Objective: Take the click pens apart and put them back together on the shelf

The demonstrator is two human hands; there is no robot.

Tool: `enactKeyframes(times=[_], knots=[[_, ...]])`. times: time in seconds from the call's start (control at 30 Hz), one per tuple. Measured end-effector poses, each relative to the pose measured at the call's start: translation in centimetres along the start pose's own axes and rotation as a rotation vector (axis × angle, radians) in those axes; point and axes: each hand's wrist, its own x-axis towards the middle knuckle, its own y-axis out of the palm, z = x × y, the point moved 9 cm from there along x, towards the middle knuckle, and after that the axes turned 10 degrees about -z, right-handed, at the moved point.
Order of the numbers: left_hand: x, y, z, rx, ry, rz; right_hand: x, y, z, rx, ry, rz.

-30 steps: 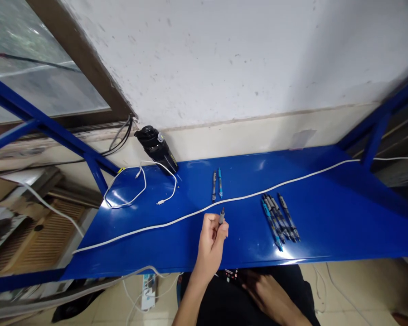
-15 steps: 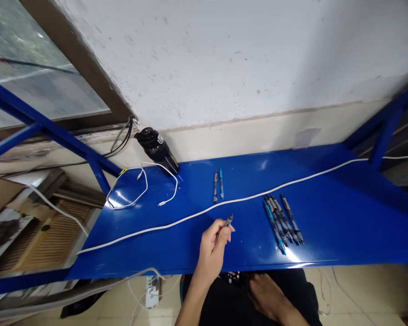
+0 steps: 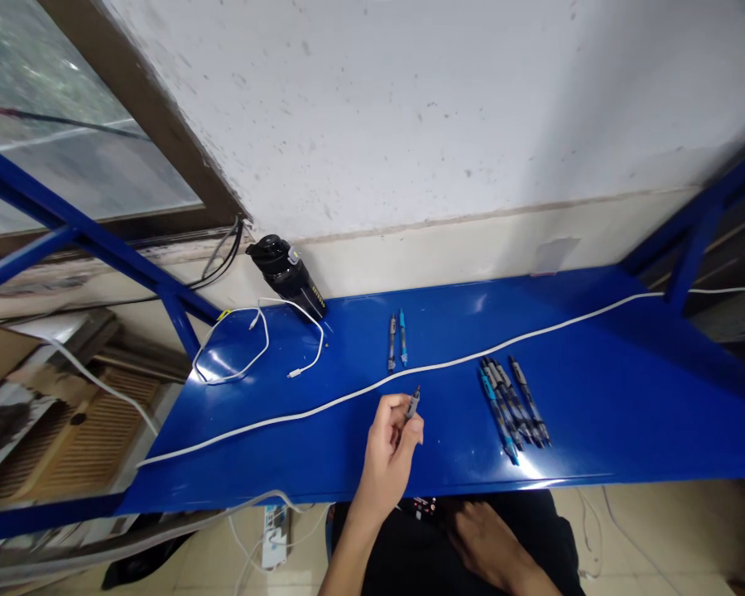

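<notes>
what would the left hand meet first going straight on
Probably the thin white cable lying across the glossy blue metal shelf, just past the left hand; its height above the shelf is unclear.

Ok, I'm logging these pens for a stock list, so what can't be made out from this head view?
- Held pen: in the head view, its lower part is hidden by the fingers of the left hand.
- Pen cluster on the blue table: the pens overlap, so the count is unclear, and any printing is too small.
- Black bottle: its lettering is too small to read.
</notes>
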Motion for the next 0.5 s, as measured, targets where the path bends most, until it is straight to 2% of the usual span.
enactKeyframes(times=[0.23,0.5], knots=[[-0.1,-0.2,-0.2,0.078,0.036,0.018,-0.1,0.4,-0.2,-0.006,-0.003,-0.009],[-0.1,-0.1,-0.1,0.014,0.004,-0.003,-0.3,1.4,-0.7,-0.048,-0.018,-0.01]])
